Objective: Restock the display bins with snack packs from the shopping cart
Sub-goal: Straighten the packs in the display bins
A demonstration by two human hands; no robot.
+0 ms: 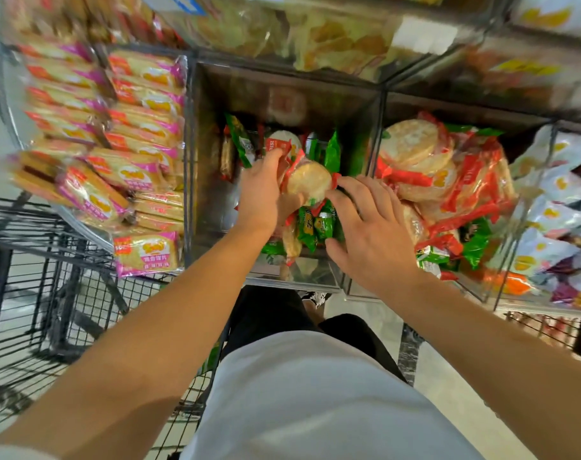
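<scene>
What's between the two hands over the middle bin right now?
In the head view, a red-edged round cracker pack sits between them: the left hand grips its left end, the right hand touches its right end.

Bright, even indoor light with soft, faint shadows. Glare streaks the clear bin walls (378, 104) and glossy wrappers. Motion blur smears the upper shelves (315, 34) and outer edges; wide-angle distortion bends the cart (33, 260) and bin lines. The centre is sharpest.
</scene>
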